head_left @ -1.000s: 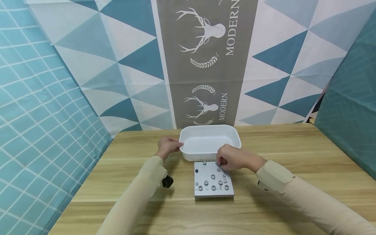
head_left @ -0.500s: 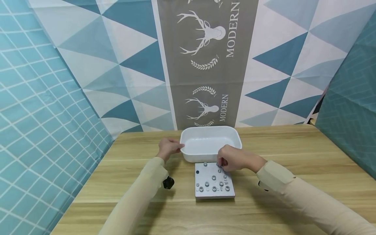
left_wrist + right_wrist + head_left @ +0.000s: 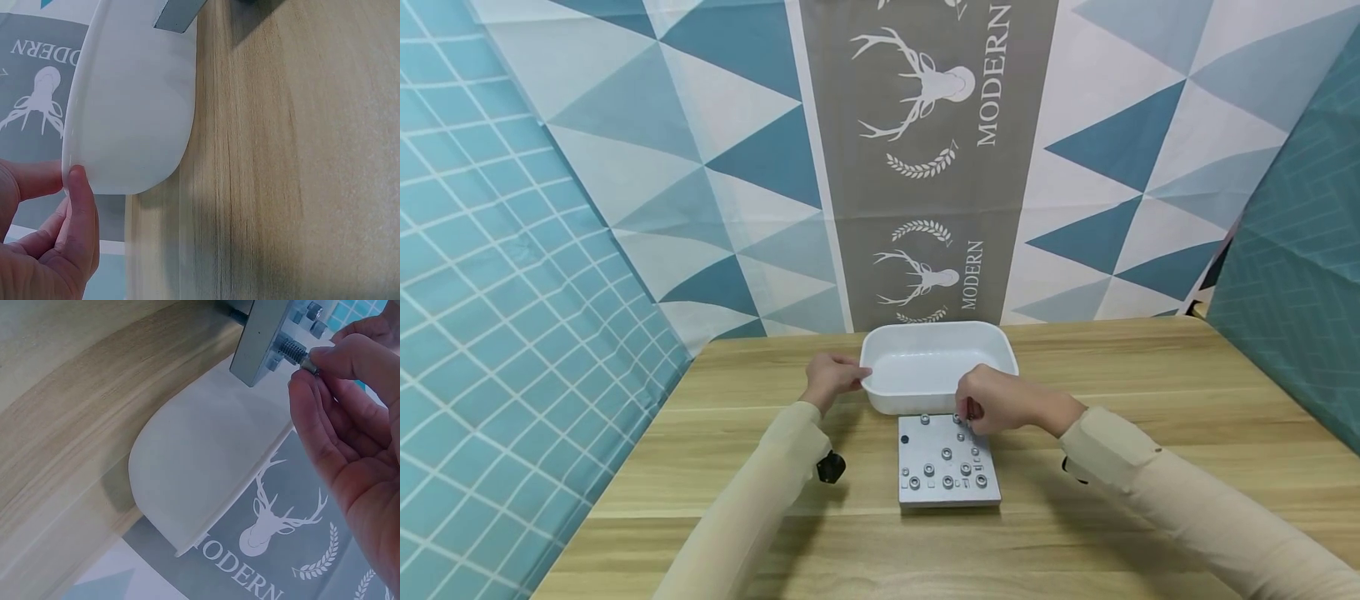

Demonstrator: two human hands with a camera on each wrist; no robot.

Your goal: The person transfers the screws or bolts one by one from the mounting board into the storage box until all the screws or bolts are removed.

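Observation:
In the head view, a silver metal plate [image 3: 919, 454] lies in front of a white plastic tub [image 3: 891, 405], with several socket-head screws standing in its top. My right hand [image 3: 996, 402] is at the plate's far right corner. Its thumb and fingers pinch the head of a screw [image 3: 292, 349], whose thread shows between head and plate in the right wrist view. At the tub's left end, my left hand [image 3: 833, 375] holds the rim between thumb and fingers. The left wrist view shows this pinch on the tub wall [image 3: 131, 112] from close by.
The wooden table [image 3: 715, 467] carries the plate and tub. Patterned cloth [image 3: 752, 208] hangs behind it, with a blue tiled sheet [image 3: 512, 292] on the left and a teal one [image 3: 1300, 275] on the right. A small black device [image 3: 831, 467] sits at the left cuff.
My right hand and sleeve have turned slightly, its fingers still on the same screw. The left hand keeps its place on the tub rim. The head view has shifted slightly.

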